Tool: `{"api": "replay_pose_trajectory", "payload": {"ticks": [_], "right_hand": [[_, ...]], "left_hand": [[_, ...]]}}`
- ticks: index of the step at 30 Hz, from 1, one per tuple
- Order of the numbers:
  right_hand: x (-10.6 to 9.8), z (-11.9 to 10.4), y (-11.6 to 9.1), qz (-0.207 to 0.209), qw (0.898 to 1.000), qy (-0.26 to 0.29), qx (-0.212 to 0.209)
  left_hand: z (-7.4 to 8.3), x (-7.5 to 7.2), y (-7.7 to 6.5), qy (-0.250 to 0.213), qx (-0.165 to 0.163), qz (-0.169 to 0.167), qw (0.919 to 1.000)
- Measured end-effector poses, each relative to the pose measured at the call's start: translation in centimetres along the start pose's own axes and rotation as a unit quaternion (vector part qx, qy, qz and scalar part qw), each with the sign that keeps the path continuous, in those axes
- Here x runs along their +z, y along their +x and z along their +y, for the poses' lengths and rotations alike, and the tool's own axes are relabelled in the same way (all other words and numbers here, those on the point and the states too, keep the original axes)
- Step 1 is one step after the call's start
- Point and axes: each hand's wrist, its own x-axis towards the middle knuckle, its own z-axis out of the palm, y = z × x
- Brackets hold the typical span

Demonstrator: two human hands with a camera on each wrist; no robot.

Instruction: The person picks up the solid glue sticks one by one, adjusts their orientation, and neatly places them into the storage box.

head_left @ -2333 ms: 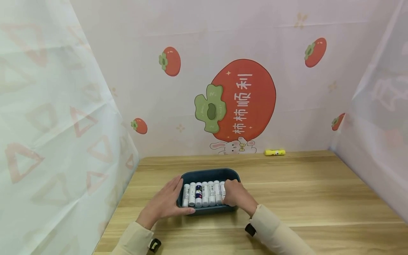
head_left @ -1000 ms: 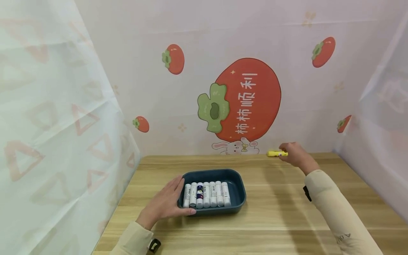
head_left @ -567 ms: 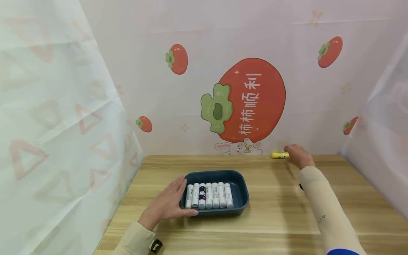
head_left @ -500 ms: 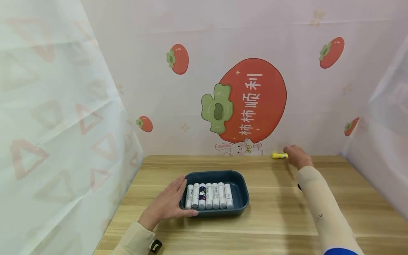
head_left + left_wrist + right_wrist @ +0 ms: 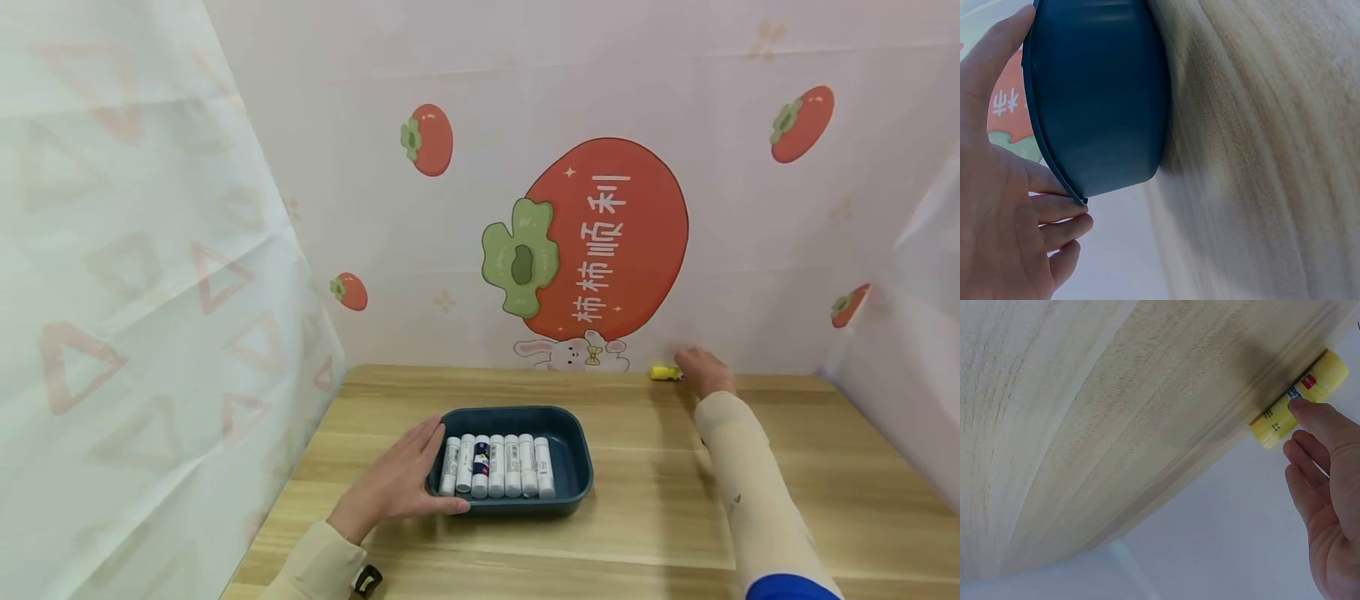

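Note:
A dark blue tray [image 5: 581, 492] stands on the table with several white glue sticks [image 5: 512, 467] lying side by side in it; one has a navy label. My left hand [image 5: 401, 483] rests on the tray's left end, fingers and thumb fairly straight along its rim, as the left wrist view also shows. At the table's far edge lies a yellow glue stick [image 5: 1300, 400]. My right hand [image 5: 703, 371] pinches it, thumb against its side in the right wrist view; the index fingertip is hidden behind it.
The wooden table [image 5: 637, 533] runs back to an upright sheet [image 5: 420, 217] printed with persimmons. Another pale sheet [image 5: 172, 333] closes the left side, and one stands at the right. The right part of the tray floor holds no sticks.
My right hand has left the tray's right end, reached to the back of the table and taken hold of the yellow glue stick. The left hand stays on the tray; the view has shifted slightly.

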Motion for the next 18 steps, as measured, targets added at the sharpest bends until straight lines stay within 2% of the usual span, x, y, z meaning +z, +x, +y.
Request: {"api": "replay_pose_trajectory", "payload": {"ticks": [8,13,18], "right_hand": [[1.0,-0.2,0.0,0.019,0.999,-0.007,0.028],[1.0,-0.3,0.4,-0.008,0.999,-0.032,0.008],[0.8,0.0,0.0,-0.011,1.0,-0.014,-0.004]], "left_hand": [[0.1,0.1,0.1,0.007,0.005,0.003,1.0],[0.1,0.1,0.2,0.01,0.004,0.004,0.9999],[0.0,-0.1,0.3,0.005,0.001,-0.002,1.0]]}}
